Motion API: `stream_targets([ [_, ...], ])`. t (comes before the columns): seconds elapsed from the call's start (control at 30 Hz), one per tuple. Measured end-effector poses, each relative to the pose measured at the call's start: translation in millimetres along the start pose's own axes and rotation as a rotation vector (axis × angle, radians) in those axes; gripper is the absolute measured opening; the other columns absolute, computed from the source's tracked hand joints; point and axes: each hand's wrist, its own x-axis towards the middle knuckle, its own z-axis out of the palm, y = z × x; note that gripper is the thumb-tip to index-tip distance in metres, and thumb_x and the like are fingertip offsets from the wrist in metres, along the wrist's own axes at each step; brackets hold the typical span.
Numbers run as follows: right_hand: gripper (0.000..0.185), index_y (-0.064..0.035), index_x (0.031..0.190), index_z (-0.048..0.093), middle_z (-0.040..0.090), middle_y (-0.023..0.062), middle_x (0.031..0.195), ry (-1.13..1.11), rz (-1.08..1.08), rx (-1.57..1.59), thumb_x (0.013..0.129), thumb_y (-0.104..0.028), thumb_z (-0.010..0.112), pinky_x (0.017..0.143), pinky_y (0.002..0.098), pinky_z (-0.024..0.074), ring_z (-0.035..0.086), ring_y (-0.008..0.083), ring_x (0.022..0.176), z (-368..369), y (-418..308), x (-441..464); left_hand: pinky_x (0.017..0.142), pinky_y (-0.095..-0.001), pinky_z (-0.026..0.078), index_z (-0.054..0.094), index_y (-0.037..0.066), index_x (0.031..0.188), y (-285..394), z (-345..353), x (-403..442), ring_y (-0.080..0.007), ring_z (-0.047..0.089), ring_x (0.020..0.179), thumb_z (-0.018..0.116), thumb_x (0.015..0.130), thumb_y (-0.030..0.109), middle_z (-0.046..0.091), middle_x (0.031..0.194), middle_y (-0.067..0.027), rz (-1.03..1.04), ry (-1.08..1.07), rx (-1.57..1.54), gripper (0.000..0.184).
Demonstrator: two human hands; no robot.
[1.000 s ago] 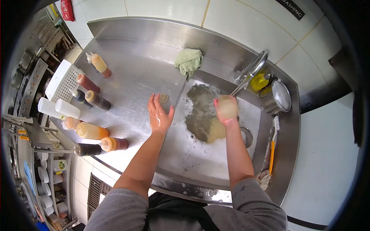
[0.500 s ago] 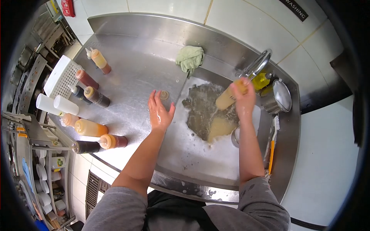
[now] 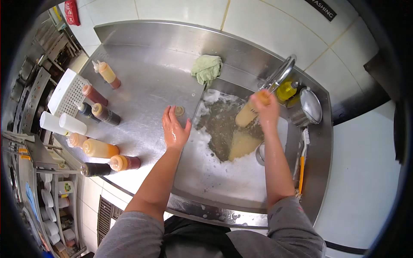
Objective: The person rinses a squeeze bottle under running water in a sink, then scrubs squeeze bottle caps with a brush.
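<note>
My right hand [image 3: 267, 112] grips the upper end of a cloudy, yellowish bottle [image 3: 247, 115], tilted over the sink water below the faucet [image 3: 279, 74]. Its lower end points left and down toward the murky, foamy water [image 3: 219, 124]. Wet and with fingers spread, my left hand [image 3: 174, 131] is over the steel counter [image 3: 144, 86] beside the sink's left edge. It holds nothing. A small round cap [image 3: 179, 111] lies just past its fingertips. Under the water, a pale yellowish shape [image 3: 245, 145] shows near a round metal piece [image 3: 260, 153].
Several sauce bottles [image 3: 101, 148] and a white perforated basket [image 3: 69, 92] stand at the left. A green cloth [image 3: 206, 69] lies by the sink's back corner. Yellow soap bottle [image 3: 286, 90], metal pot [image 3: 306, 108] and orange-handled brush [image 3: 302, 167] are along the right side.
My right hand has moved up and right from low over the water, and the bottle now hangs tilted from it near the faucet. My left hand has stayed nearly in place.
</note>
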Motion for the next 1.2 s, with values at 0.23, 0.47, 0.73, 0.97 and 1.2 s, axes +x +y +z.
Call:
stream_targets([
  [0.23,0.039,-0.0007,0.105,0.058,0.063,0.0091,0.1,0.033,-0.082,-0.179,0.078,-0.022,0.074,0.079,0.0288,0.0469,0.06,0.0171,0.089,-5.4,15.8,6.1,0.103,-0.0469,0.031,0.034,0.0,0.13,-0.6,1.8,2.3,-0.0407,0.035,0.122,0.068,0.075,0.018,0.035,0.133,-0.0226,-0.01,0.0,0.01,0.067],
  [0.47,0.039,-0.0032,0.113,0.05,0.058,0.014,0.106,0.16,0.601,1.257,0.094,-0.037,0.047,0.089,0.0421,0.0479,0.058,0.0269,0.097,0.1,88.1,-5.9,0.102,-0.0475,0.031,0.032,0.021,0.139,6.0,-2.3,-1.9,-0.039,0.035,0.123,0.066,0.077,0.018,0.033,0.135,-0.0206,0.004,-0.081,0.091,0.071],
  [0.73,0.044,0.0026,0.12,0.046,0.053,0.023,0.116,0.18,0.953,1.728,0.096,-0.03,0.029,0.089,0.049,0.0482,0.055,0.0373,0.104,40.8,113.8,-24.1,0.102,-0.0482,0.032,0.036,0.021,0.138,7.7,-0.9,-0.9,-0.0384,0.033,0.126,0.068,0.076,0.019,0.029,0.139,-0.0206,0.001,-0.043,0.061,0.069],
  [0.97,0.046,0.001,0.112,0.051,0.057,0.0203,0.105,0.078,0.953,1.552,0.095,-0.039,0.036,0.085,0.0473,0.0513,0.058,0.0345,0.098,22.4,87.1,-9.5,0.1,-0.0479,0.034,0.04,0.014,0.131,42.3,9.8,-8.3,-0.0362,0.038,0.122,0.065,0.081,0.021,0.033,0.136,-0.0204,0.368,-0.067,-0.16,0.057],
  [1.2,0.043,-0.0037,0.11,0.055,0.061,0.009,0.095,0.041,0.419,0.931,0.092,-0.042,0.048,0.075,0.0294,0.0481,0.059,0.0194,0.084,1.9,37.0,5.9,0.077,-0.0435,0.052,0.044,0.009,0.128,165.2,68.4,47.3,-0.0279,0.06,0.097,0.045,0.088,0.06,0.054,0.116,-0.0131,-0.832,-1.226,-1.49,0.065],
])
